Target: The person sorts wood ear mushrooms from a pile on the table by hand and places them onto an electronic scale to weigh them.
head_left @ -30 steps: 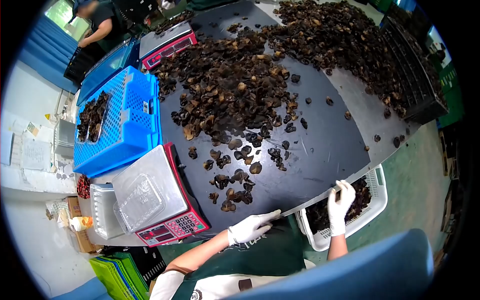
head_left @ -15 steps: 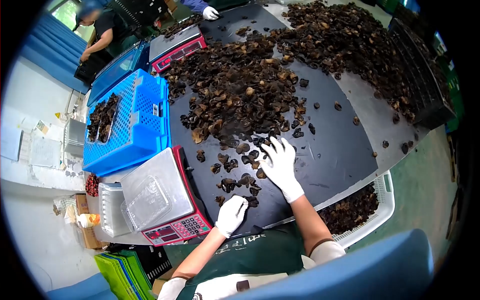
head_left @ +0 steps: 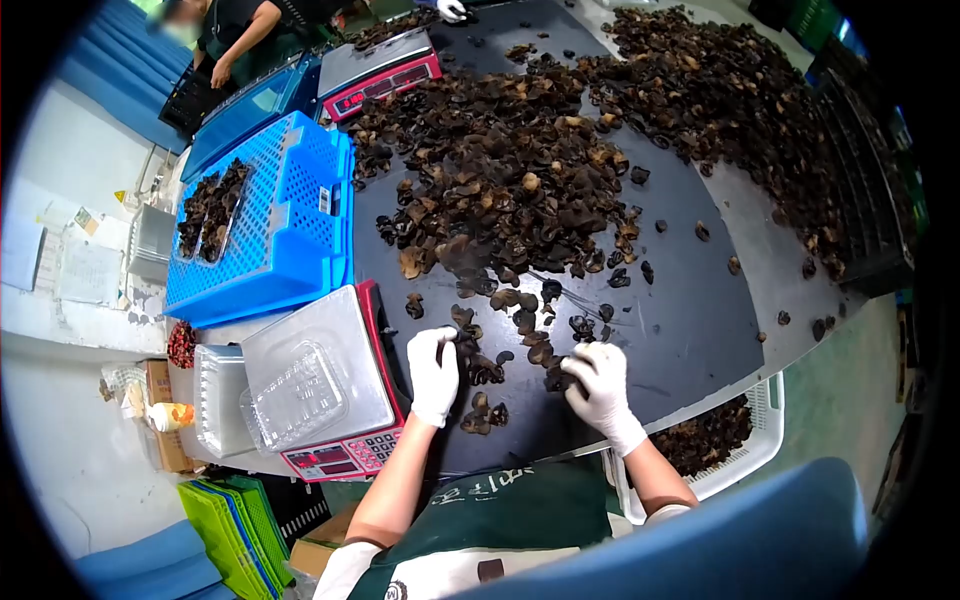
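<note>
My left hand, in a white glove, is over the black table sheet with its fingers curled beside a few loose wood ear mushrooms. Whatever may be inside those fingers is hidden. My right hand, gloved as well, has its fingers closed around dark wood ear pieces at the near side of the sheet. Several loose pieces lie between the two hands. Beyond them spreads a large heap of brown-black wood ear mushrooms.
Left of my hands, a red-framed scale bears a clear plastic tray. Behind it, a blue crate carries a filled tray. A white basket sits below the table's right edge. Another person stands far left.
My left hand has moved up and left, away from the near pieces. My right hand has come down toward me and its fingers have curled. Loose pieces between them have shifted.
</note>
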Demonstrator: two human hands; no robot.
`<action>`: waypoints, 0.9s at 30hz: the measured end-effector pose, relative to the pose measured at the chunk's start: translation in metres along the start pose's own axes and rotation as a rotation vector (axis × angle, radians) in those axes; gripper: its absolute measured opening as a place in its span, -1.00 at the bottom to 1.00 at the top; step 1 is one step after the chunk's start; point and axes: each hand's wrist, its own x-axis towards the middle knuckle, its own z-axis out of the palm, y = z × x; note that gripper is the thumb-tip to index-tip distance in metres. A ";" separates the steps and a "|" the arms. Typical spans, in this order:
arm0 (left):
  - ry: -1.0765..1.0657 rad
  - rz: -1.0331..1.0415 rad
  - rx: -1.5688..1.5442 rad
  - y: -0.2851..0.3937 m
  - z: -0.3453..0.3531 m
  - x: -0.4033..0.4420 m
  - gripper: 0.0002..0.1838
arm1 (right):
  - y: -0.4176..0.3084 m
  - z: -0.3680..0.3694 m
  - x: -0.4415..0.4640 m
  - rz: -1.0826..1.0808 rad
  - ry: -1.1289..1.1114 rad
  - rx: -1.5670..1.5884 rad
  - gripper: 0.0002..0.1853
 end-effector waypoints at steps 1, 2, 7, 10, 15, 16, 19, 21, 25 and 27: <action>-0.024 0.029 0.015 -0.010 0.008 0.008 -0.77 | 0.006 -0.001 -0.003 0.103 0.015 -0.054 -0.42; -0.002 0.026 0.123 -0.009 0.018 0.014 -0.68 | 0.010 0.001 -0.001 0.154 0.047 -0.066 -0.36; -0.375 -0.051 0.401 0.007 0.036 0.021 -0.33 | -0.003 0.017 0.024 0.212 -0.157 -0.063 -0.05; -0.435 0.068 0.393 0.016 0.024 0.001 -0.20 | -0.019 0.031 0.021 0.080 -0.215 -0.062 -0.04; -0.320 0.103 0.213 0.010 0.005 -0.030 -0.50 | 0.003 0.042 0.005 0.074 0.082 0.126 -0.43; -0.280 0.060 0.157 0.010 0.004 -0.036 -0.66 | 0.008 0.040 0.005 0.113 0.091 0.206 -0.49; -0.247 0.011 0.077 -0.002 0.005 -0.040 -0.74 | 0.014 0.037 0.026 0.196 0.164 0.423 -0.57; -0.177 0.013 0.058 -0.002 0.006 -0.037 -0.79 | 0.013 0.035 0.053 0.225 0.072 0.365 -0.54; -0.011 -0.116 -0.266 -0.011 0.005 -0.034 -0.81 | -0.008 0.050 0.106 -0.004 0.050 0.045 -0.50; -0.082 -0.564 -0.715 -0.004 -0.006 -0.032 -0.86 | -0.010 0.079 0.116 -0.084 -0.014 -0.003 -0.55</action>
